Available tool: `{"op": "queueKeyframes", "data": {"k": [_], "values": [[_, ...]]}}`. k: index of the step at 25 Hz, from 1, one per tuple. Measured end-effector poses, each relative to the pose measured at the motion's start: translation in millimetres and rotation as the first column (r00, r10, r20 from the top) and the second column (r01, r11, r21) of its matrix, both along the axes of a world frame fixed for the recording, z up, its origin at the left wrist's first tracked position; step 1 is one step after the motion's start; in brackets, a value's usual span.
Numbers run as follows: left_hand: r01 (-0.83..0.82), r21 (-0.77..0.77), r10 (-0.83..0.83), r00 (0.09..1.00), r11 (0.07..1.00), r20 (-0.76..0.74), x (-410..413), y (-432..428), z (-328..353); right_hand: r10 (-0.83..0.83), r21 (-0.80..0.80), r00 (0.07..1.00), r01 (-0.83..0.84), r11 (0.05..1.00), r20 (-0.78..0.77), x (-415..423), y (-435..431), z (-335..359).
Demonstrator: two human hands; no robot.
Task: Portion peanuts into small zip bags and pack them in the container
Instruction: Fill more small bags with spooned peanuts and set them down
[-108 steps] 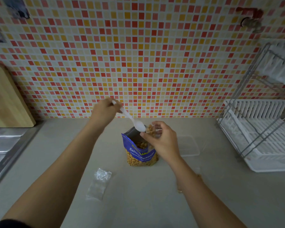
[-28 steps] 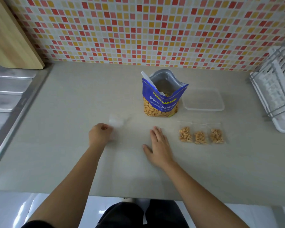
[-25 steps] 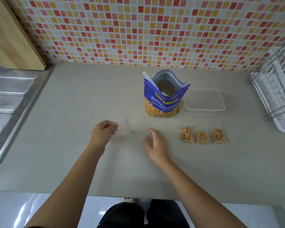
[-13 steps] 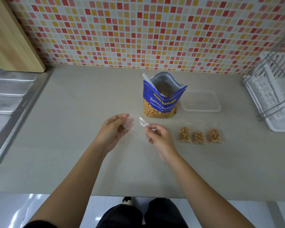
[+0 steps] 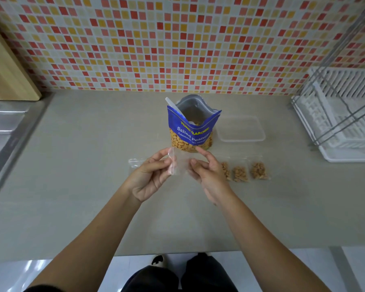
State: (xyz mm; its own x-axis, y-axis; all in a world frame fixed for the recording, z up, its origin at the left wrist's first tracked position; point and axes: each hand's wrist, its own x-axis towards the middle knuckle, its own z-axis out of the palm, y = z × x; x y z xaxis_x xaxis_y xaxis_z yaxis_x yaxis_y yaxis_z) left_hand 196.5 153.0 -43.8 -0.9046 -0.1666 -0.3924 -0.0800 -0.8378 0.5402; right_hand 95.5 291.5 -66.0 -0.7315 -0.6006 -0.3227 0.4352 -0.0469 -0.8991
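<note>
Hands: left hand [image 5: 150, 178] and right hand [image 5: 207, 171] are pinching an empty zip bag [image 5: 180, 163].
Tip: peeling the mouth fully apart before spooning.

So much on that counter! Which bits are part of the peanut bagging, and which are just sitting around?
Part of the job:
- empty zip bag, held by the left hand and right hand
- peanut pouch with white spoon inside
- three filled bags
- clear container
- spare empty bag

Just lying about:
- dish rack
- wooden board
- steel sink
</note>
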Motion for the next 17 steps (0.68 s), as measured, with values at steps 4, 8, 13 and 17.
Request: {"op": "queueKeyframes", "data": {"k": [4, 8, 13, 17], "values": [[-0.042, -0.122, 0.058, 0.99, 0.992, 0.13, -1, 4, 1, 0.002, 0.03, 1.0, -0.002, 1.0, -0.008, -3, 9, -3], [0.01, -0.548, 0.157, 0.954, 0.836, 0.256, -4, 1, 5, -0.076, 0.098, 0.988, 0.09, 0.991, -0.138, -12, 18, -2], [0.136, -0.875, 0.301, 0.905, 0.464, 0.3, -9, 2, 10, -0.071, 0.111, 0.977, 0.094, 0.989, -0.201, -17, 17, 6], [0.116, -0.877, 0.308, 0.908, 0.466, 0.284, -16, 9, 23, 0.15, 0.301, 0.633, 0.137, 0.944, -0.759, -16, 25, 10]]}}
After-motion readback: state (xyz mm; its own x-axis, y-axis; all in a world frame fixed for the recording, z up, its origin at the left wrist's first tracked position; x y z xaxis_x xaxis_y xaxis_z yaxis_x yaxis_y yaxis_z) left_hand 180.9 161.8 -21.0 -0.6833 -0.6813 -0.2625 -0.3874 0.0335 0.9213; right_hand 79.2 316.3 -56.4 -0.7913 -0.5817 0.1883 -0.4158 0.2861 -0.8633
